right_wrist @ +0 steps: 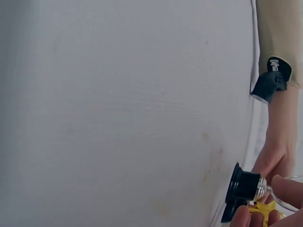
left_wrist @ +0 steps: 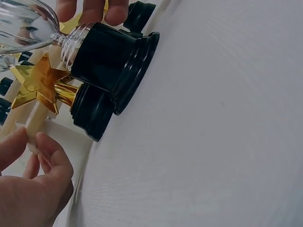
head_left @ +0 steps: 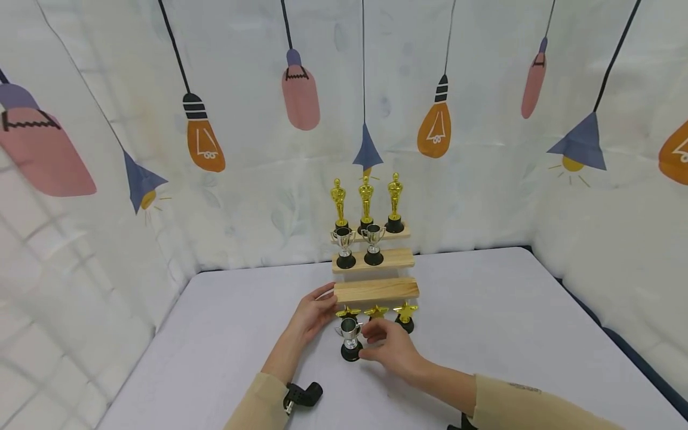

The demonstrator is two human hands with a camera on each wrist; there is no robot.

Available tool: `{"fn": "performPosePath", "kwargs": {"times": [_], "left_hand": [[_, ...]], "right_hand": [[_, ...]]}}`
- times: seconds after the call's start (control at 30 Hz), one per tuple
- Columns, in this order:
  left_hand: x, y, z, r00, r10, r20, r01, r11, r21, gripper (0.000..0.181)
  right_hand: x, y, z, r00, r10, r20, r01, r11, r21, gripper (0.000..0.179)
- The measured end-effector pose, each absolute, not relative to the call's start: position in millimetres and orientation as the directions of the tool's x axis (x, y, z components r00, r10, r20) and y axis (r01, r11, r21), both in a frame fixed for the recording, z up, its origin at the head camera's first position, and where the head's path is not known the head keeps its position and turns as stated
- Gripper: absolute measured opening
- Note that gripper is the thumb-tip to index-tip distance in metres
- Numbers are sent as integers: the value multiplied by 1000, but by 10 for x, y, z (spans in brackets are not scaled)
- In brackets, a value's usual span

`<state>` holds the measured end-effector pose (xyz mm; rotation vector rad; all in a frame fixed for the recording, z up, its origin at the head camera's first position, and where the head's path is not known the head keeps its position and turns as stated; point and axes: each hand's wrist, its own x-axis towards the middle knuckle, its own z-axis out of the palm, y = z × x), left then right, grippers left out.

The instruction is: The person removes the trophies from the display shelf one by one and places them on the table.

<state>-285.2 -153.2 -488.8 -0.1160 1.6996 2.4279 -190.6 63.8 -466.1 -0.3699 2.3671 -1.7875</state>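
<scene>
Pinching the lowest of three boards (head_left: 376, 291) at its left end with the left hand (head_left: 313, 313); gripping one cup (head_left: 350, 335), before the leftmost of three stars (head_left: 349, 312), with the right hand (head_left: 395, 348). Showing two shelved cups (head_left: 373, 241), three figures (head_left: 395, 196), a white table (head_left: 484, 316), a lamp-printed curtain (head_left: 252, 215).

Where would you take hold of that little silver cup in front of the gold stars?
Probably round its stout black base, coming from the right, the side where the right hand is. The cup is upright, its thin handles jut from the bowl, and gold star trophies stand just behind it.
</scene>
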Motion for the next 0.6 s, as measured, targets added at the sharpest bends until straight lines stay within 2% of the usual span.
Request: {"fn": "performPosePath", "kwargs": {"times": [0.33,0.6], "left_hand": [[-2845,-1509,-4893,-981,92,-169,-190,-344,920,50],[-2842,-1505,-4867,-982,80,-170,-187,-324,928,51]], "right_hand": [[-1831,805,-4623,-960,-275,60,-146,305,-941,37],[-1826,887,-4550,-957,-251,148,-226,318,-921,31]]}}
